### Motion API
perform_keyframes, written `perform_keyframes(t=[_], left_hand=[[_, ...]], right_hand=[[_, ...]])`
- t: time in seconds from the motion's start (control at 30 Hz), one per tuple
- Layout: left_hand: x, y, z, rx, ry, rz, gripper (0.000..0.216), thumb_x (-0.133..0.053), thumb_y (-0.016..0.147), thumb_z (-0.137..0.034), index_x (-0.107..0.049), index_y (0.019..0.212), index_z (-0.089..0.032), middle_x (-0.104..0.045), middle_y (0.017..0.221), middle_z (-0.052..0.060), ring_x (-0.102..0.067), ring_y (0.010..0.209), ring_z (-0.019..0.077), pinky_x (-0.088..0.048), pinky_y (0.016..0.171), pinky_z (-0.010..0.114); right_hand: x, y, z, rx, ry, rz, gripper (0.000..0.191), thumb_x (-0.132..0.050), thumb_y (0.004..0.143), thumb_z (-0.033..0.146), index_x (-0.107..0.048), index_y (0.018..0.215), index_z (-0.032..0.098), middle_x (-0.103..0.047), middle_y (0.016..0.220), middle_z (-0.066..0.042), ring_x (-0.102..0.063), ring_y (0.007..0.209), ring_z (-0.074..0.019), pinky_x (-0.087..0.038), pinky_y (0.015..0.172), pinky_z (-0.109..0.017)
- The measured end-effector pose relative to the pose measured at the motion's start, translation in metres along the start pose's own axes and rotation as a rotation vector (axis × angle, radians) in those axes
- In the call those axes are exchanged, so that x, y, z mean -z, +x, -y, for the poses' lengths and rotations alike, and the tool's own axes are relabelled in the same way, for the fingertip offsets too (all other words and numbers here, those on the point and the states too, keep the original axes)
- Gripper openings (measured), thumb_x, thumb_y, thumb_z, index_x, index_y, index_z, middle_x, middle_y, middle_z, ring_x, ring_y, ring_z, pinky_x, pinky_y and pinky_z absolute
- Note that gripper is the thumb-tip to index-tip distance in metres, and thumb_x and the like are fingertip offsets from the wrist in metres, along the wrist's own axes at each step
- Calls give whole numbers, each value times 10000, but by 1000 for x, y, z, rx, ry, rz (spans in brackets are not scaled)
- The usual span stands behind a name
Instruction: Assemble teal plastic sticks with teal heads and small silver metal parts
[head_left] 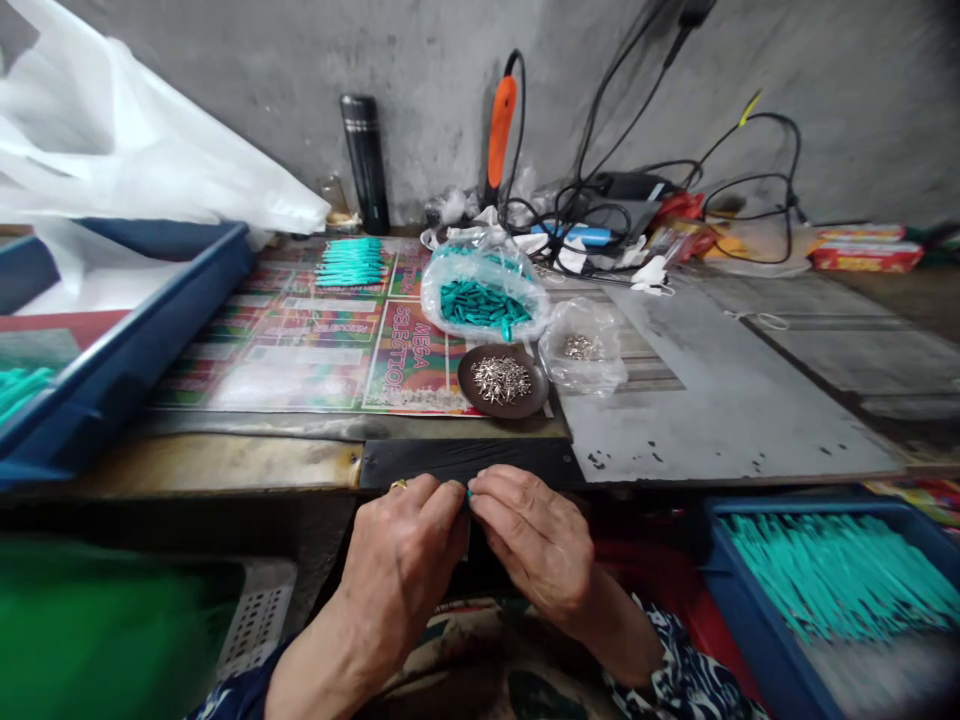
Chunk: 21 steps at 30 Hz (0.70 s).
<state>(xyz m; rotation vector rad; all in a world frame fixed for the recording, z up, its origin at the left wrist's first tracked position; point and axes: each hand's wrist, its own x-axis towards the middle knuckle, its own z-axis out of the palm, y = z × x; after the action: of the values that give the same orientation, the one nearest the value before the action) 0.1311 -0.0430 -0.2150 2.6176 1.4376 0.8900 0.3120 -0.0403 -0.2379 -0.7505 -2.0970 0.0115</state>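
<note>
At the table's front edge my left hand and my right hand meet, fingertips pinched together. Between them shows a speck of a small teal piece; my fingers hide the rest of it. Just beyond my hands, a brown dish holds a heap of small silvery metal tips. Behind the dish, an open clear plastic bag is full of short teal plastic parts. To its right lies a smaller clear bag with more metal pieces.
Slim teal sticks lie stacked at the back left; many more fill a blue tray at lower right. Another blue tray stands left. A black flask, an orange-handled tool and tangled cables line the wall.
</note>
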Motion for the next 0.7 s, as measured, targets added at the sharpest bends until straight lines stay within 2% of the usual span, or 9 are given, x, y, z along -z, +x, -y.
perform_keyframes(t=[0.1, 0.2, 0.3, 0.37, 0.43, 0.5, 0.53, 0.6, 0.7], left_hand=[[-1, 1, 0, 4, 16, -7, 186, -490, 921, -129, -669, 902, -172, -654, 685, 11, -655, 588, 173, -476, 559, 276], [-2, 1, -2, 2, 12, -3, 200, -481, 915, -116, -668, 883, -175, -633, 657, 4, -638, 562, 167, -471, 540, 272], [-1, 3, -5, -11, -4, -17, 209, -476, 918, -117, -668, 858, -176, -634, 656, 7, -637, 555, 167, -476, 530, 268], [0, 5, -8, -18, 1, -47, 225, -467, 934, -129, -665, 839, -174, -652, 669, 17, -653, 575, 170, -489, 542, 265], [2, 6, -10, -22, 15, -82, 243, -457, 949, -138, -664, 827, -171, -668, 680, 26, -664, 587, 172, -496, 548, 264], [3, 7, -11, -32, 25, -114, 246, -457, 956, -146, -664, 825, -169, -683, 699, 33, -665, 584, 175, -496, 541, 269], [3, 7, -11, -38, 25, -123, 245, -459, 957, -148, -665, 826, -168, -689, 710, 37, -666, 586, 178, -497, 539, 273], [3, 6, -11, -42, 18, -131, 239, -462, 956, -146, -667, 836, -167, -697, 729, 43, -673, 603, 185, -503, 547, 280], [0, 3, -9, -30, 16, -122, 225, -467, 953, -140, -672, 864, -164, -706, 756, 51, -685, 632, 196, -513, 561, 288]], right_hand=[[0, 2, 1, -4, 3, -5, 289, -506, 926, 49, -624, 1170, 151, -714, 1069, -121, -655, 1078, -238, -581, 916, -389], [0, 8, 3, -82, 82, -29, 208, -520, 931, 68, -640, 1064, 174, -716, 984, -97, -675, 970, -215, -582, 862, -361], [2, 15, 6, -282, 243, -69, 104, -556, 931, 116, -623, 909, 193, -680, 876, -58, -648, 844, -180, -554, 781, -316], [3, 19, 6, -486, 377, -65, 78, -589, 908, 156, -599, 839, 191, -645, 848, -39, -621, 792, -159, -529, 719, -278], [4, 21, 6, -758, 579, -1, 78, -633, 881, 228, -577, 845, 187, -595, 777, -4, -564, 647, -117, -479, 574, -222], [6, 22, 5, -1009, 835, 112, 180, -665, 862, 326, -562, 898, 184, -519, 658, 46, -446, 489, -72, -369, 434, -176], [6, 23, 4, -1086, 949, 160, 237, -676, 854, 374, -557, 919, 180, -482, 608, 67, -390, 441, -59, -319, 395, -162], [6, 24, 5, -1149, 1080, 200, 319, -697, 832, 441, -557, 910, 166, -444, 545, 85, -348, 404, -49, -277, 364, -150], [3, 26, 6, -1163, 1088, 153, 370, -735, 792, 471, -559, 861, 153, -444, 521, 85, -339, 383, -41, -263, 343, -144]])
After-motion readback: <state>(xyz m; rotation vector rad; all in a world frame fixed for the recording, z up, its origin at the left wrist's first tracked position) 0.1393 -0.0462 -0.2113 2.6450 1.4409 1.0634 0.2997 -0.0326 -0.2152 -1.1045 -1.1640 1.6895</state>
